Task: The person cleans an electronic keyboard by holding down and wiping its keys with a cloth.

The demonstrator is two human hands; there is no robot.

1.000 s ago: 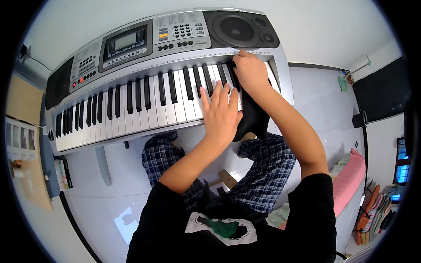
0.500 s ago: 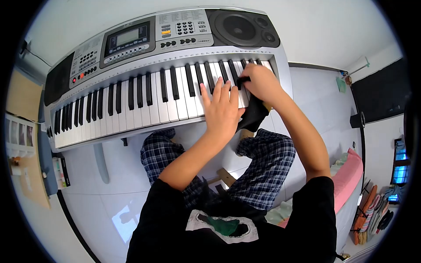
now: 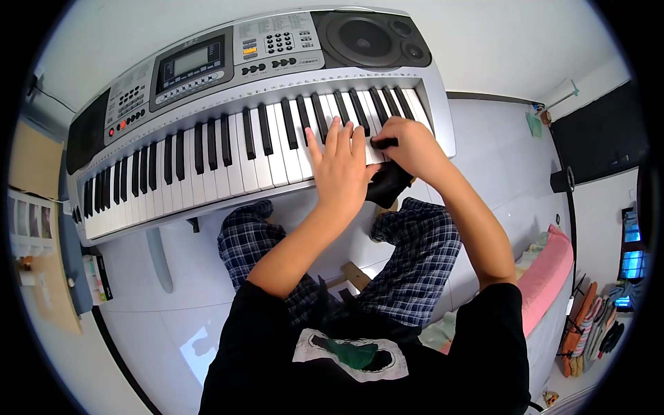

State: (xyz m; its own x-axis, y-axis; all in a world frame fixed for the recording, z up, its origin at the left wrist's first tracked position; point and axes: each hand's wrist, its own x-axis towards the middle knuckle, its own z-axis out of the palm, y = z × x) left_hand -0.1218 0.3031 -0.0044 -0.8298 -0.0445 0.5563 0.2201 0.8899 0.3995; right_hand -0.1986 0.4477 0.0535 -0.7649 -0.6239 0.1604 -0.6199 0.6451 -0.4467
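Observation:
A silver electronic keyboard with black and white keys lies across the view in front of me. My left hand rests flat on the white keys right of the middle, its fingers stretched out and apart. Just to its right, my right hand is closed on a black cloth. One bunched part of the cloth presses on the white keys near their front ends. The rest hangs over the keyboard's front edge, partly hidden by both hands.
A round speaker and a display panel sit above the keys. My legs in checked trousers are under the keyboard's front edge. A pink cushion-like item lies at right, with folded clothes beyond it.
My right hand has drawn the cloth along the keys toward their front ends. My left hand stays spread on the keys. The view has shifted slightly.

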